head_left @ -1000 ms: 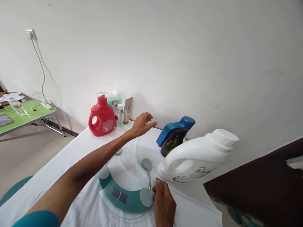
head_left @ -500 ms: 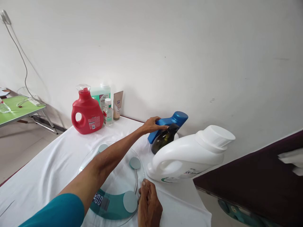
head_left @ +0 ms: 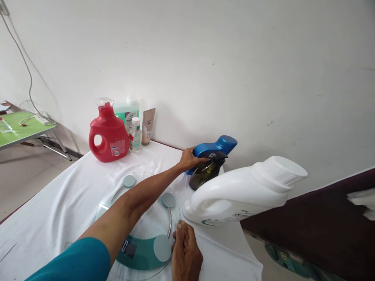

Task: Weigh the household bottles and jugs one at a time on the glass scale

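Observation:
My left hand (head_left: 190, 159) reaches across and is closed round a blue bottle (head_left: 209, 148) with a wide blue cap. Its thumb lies on the near side, close to a dark translucent pump bottle (head_left: 205, 173). In front of these stands a large white detergent jug (head_left: 243, 191) with a white cap. My right hand (head_left: 187, 249) is closed at the right rim of a round glass scale (head_left: 143, 253), thumb pressed to curled fingers; whether they grip anything is hidden. My left forearm passes over the scale and covers part of its display (head_left: 128, 248).
At the back left stand a red jug (head_left: 109, 136), a green-liquid bottle (head_left: 133, 109), a small clear bottle (head_left: 135, 136) and a beige tube (head_left: 148, 127). A white cloth (head_left: 73, 195) covers the table against the wall. A green table (head_left: 23, 130) stands far left.
The view has shifted slightly. The blue bottle and my left hand sit a little farther right in the picture, and more of the pump bottle's head shows. Less of the display's digits is visible.

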The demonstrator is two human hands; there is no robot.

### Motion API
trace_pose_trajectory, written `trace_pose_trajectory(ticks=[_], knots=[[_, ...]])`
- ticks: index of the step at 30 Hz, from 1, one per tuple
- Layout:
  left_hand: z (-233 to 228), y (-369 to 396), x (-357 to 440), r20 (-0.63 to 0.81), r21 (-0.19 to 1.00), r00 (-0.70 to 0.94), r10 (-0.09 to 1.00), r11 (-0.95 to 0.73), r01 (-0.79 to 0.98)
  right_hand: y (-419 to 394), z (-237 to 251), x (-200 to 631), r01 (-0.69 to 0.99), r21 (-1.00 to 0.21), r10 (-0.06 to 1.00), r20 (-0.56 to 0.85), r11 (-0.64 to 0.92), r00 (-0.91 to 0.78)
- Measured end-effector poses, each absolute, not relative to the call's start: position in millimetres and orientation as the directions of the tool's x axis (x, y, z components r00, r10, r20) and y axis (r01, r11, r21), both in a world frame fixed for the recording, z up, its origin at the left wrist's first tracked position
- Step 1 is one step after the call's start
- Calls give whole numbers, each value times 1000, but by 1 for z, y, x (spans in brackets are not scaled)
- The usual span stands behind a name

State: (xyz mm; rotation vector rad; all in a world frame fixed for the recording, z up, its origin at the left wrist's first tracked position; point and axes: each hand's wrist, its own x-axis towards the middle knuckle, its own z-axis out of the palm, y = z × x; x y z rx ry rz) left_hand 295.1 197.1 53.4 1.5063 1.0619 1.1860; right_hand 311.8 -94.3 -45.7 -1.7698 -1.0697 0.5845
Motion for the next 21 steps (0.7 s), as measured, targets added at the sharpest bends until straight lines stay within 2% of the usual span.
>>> trace_pose_trajectory(ticks=[3, 6, 9, 17, 21], knots=[[50, 199, 295, 181, 982, 81, 980, -176, -66, -94, -39, 310, 417, -895, 858, 85, -157, 506], [52, 202, 282, 81, 976, -67, 995, -92, -199, -94, -32, 309, 415, -897, 864, 85, -149, 495], [60, 202, 251, 51, 968, -155, 987, -87, -234, -94, -27, 309, 417, -897, 873, 79, -148, 481], [108, 144, 136, 241, 951, -59, 969, -248, -183, -90, -22, 309, 422, -897, 883, 86, -133, 462], [122, 82, 96, 255, 952, 12, 967, -248, -181, -88, -18, 309, 447, -884, 897, 79, -139, 435]])
